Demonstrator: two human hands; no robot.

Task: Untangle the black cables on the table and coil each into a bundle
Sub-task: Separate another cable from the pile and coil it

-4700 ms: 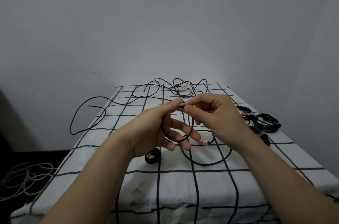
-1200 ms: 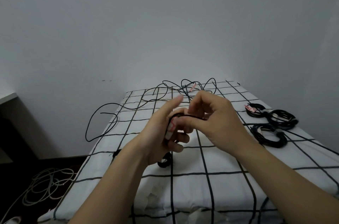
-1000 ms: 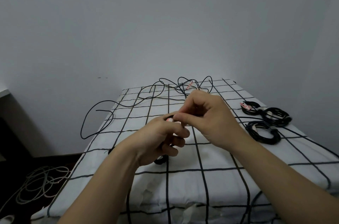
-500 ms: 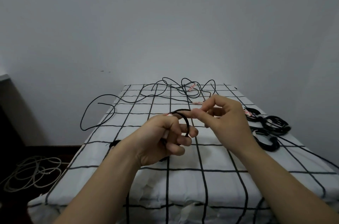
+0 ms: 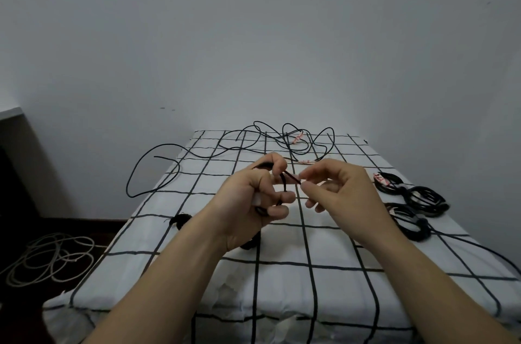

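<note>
Gripped in left hand (image 5: 248,202), fingers curled: small black cable coil (image 5: 285,184); tail end pinched by right hand (image 5: 341,191); above table (image 5: 282,273), midway between side edges. Light, limp, springy; likely best clamped across all loops.

Bare forearms (image 5: 174,273), bare hands (image 5: 248,202) (image 5: 346,197)

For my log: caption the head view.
Left hand grips a coiled black cable; right hand pinches its free end.
</note>
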